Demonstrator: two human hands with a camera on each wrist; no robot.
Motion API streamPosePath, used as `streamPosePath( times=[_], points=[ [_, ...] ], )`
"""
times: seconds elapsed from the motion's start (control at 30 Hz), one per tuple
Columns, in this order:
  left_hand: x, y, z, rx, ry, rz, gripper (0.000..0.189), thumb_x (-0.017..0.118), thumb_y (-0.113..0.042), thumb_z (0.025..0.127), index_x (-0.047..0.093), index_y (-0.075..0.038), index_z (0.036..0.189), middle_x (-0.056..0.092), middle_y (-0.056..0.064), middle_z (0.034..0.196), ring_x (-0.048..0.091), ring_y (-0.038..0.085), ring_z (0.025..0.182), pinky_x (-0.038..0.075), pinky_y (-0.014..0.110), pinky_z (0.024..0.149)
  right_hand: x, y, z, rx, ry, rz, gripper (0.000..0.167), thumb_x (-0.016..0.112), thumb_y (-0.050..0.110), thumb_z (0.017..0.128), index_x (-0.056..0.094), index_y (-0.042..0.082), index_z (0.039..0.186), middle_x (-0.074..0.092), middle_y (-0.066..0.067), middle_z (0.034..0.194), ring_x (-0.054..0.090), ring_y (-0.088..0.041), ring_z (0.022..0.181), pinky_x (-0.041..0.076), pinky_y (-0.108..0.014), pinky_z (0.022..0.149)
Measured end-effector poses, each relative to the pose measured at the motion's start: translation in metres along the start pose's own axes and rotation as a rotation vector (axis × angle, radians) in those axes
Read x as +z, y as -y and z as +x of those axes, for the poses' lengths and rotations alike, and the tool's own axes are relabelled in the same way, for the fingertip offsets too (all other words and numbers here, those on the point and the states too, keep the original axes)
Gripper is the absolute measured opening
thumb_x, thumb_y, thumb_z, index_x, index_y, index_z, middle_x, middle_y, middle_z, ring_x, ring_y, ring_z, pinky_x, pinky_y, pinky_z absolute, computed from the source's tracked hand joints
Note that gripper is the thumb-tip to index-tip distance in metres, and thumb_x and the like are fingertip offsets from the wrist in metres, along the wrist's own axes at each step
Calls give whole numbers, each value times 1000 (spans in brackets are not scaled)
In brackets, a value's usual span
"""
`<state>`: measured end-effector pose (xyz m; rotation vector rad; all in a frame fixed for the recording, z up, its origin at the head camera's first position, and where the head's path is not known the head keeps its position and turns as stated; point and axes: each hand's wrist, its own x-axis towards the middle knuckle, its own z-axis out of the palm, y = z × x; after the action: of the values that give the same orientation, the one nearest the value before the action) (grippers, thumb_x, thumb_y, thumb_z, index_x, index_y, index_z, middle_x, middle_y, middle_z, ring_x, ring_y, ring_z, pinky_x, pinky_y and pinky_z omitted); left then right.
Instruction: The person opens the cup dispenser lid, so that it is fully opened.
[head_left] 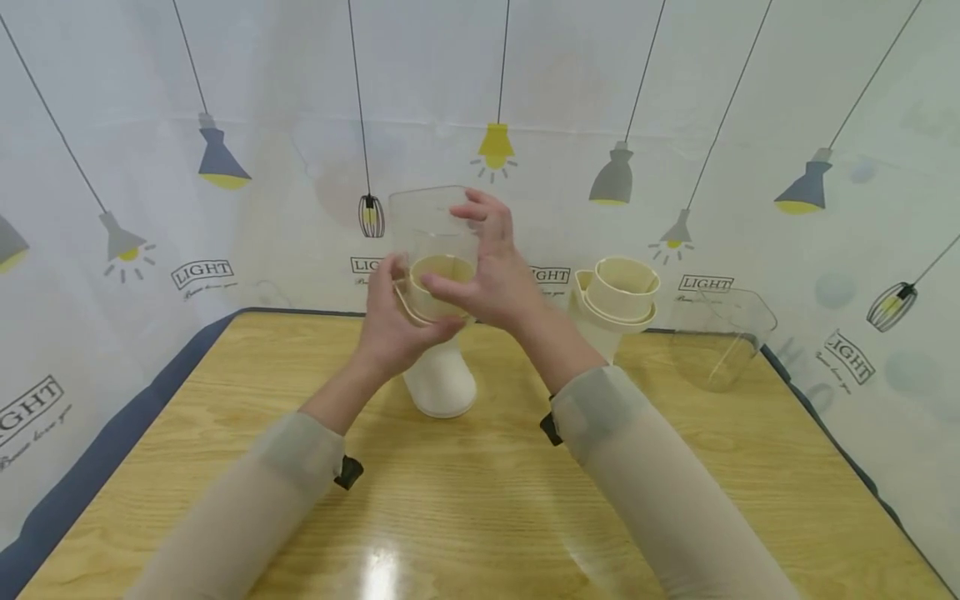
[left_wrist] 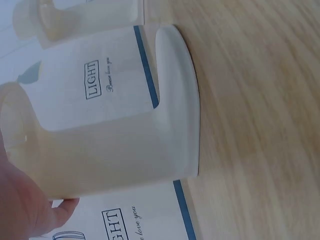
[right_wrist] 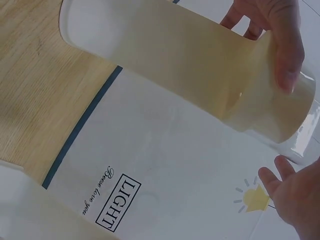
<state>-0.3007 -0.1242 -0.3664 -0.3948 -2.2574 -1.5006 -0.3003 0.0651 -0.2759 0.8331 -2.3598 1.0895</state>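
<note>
Cream plastic: the upper rim of the frosted jug (head_left: 441,367) standing on the bench (head_left: 480,500), towards the middle of its far edge — that cream collar (head_left: 438,292) is where both of my hands are working.
Left hand (head_left: 393,321): curled round the collar from the left side, thumb at the front, holding the jug steady.
Right hand (head_left: 491,267): fingers spread and bent over the clear cover (head_left: 429,221) that sits above the collar; thumb against the collar's front. It looks like a light pinch on the cover, though I cannot tell how firmly.
Wrist views: the left one shows the jug's white base flat on the wood; the right one shows fingertips on the cream band, with the clear piece beyond it.
Step in hand: by my judgement, seating or lifting the clear cover at the jug's mouth — which of the two the pictures do not settle.
Next move calls for: keeping the base planted with my left while the right moves the cover straight along the jug's axis, no tilt.
Count: two jugs — mine and a second jug (head_left: 611,312) near the far right corner; two clear covers — one under my right hand, a spare cover (head_left: 723,337) lying beside the second jug.
Backdrop: a curtain (head_left: 150,167) printed with lamps, hanging round the bench.
</note>
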Motion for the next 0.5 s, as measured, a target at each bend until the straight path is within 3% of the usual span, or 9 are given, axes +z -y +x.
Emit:
streamPosePath(
  times=[0.2, 0.37, 0.5],
  points=[
    [10, -4, -5, 36, -86, 67, 124, 104, -46, 68, 31, -14, 162, 44, 15, 155, 47, 29, 139, 49, 54, 117, 6, 3, -2, 41, -74, 51, 102, 95, 33, 85, 28, 13, 160, 31, -9, 170, 52, -35, 147, 49, -52, 121],
    [15, -9, -10, 6, -129, 115, 129, 104, -48, 67, 28, -15, 166, 43, 16, 157, 44, 32, 141, 46, 57, 119, 13, 7, -7, 127, -103, 70, 97, 95, 38, 83, 34, 21, 157, 36, -14, 167, 60, -39, 141, 58, -54, 109],
    [17, -13, -13, -8, -139, 125, 130, 103, -45, 67, 26, -13, 166, 41, 18, 159, 42, 34, 144, 43, 58, 121, 18, 10, -7, 125, -155, 76, 98, 97, 40, 83, 33, 16, 154, 44, -9, 166, 59, -35, 144, 57, -49, 113]
  ],
)
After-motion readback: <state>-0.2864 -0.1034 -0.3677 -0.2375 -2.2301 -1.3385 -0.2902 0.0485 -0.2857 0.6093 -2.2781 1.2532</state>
